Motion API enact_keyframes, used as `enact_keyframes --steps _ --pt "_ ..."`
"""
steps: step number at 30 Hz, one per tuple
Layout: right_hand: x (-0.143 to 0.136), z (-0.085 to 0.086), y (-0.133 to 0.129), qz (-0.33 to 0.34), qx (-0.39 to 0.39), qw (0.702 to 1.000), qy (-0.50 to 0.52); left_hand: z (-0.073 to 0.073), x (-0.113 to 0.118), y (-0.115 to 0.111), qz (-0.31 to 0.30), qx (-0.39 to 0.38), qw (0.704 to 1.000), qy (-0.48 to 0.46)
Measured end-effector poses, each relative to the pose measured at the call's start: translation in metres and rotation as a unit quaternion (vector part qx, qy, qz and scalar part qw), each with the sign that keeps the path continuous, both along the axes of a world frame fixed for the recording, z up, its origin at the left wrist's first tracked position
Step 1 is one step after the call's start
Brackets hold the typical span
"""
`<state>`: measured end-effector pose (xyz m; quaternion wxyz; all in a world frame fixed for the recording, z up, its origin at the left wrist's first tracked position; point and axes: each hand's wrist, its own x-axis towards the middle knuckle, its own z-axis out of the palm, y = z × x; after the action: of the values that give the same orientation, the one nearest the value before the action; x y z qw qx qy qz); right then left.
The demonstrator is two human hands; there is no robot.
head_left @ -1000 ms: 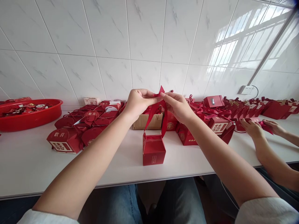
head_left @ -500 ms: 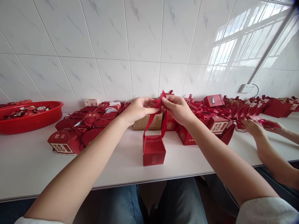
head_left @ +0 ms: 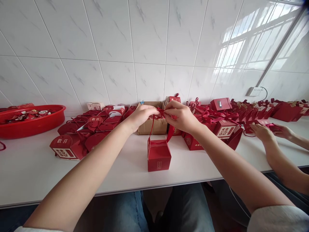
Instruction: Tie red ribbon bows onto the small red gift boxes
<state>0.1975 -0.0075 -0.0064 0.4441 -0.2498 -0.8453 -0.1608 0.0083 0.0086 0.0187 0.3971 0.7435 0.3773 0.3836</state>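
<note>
A small red gift box (head_left: pixel 159 159) stands upright on the white table in front of me. Red ribbon (head_left: pixel 170 131) runs up from both its sides to my fingers. My left hand (head_left: pixel 145 115) pinches the ribbon from the left, thumb and fingers pressed together. From the right, my right hand (head_left: pixel 180 115) grips it close beside the left fingertips. Both hands are above and behind the box, in front of a cardboard box (head_left: pixel 152 126). The exact fold of the ribbon between the fingers is partly hidden.
At left lie a red plastic basin (head_left: pixel 48 121) of wrapped sweets and a pile of red boxes (head_left: pixel 66 145). More ribboned red boxes (head_left: pixel 225 129) crowd the right. Beyond them, another person's hands (head_left: pixel 264 132) handle a red item. A tiled wall (head_left: pixel 149 38) backs the table.
Both hands have come down slightly, and the raised ribbon tip above the fingers no longer shows. My right hand has turned, its fingers now bent over the ribbon. The gift box stays put.
</note>
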Motion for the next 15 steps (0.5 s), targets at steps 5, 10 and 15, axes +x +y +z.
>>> enact_keyframes --steps 5,10,15 --pt "-0.003 -0.005 0.0 -0.015 0.02 0.999 0.046 -0.004 -0.004 -0.007 -0.008 0.12 0.989 0.089" --pt "-0.006 -0.016 -0.003 0.008 -0.066 0.975 0.212 -0.015 -0.007 -0.022 0.132 0.393 0.875 0.248" --pt "0.003 -0.036 -0.011 -0.025 -0.122 0.941 0.314 -0.027 -0.025 -0.03 0.186 0.452 0.823 0.29"
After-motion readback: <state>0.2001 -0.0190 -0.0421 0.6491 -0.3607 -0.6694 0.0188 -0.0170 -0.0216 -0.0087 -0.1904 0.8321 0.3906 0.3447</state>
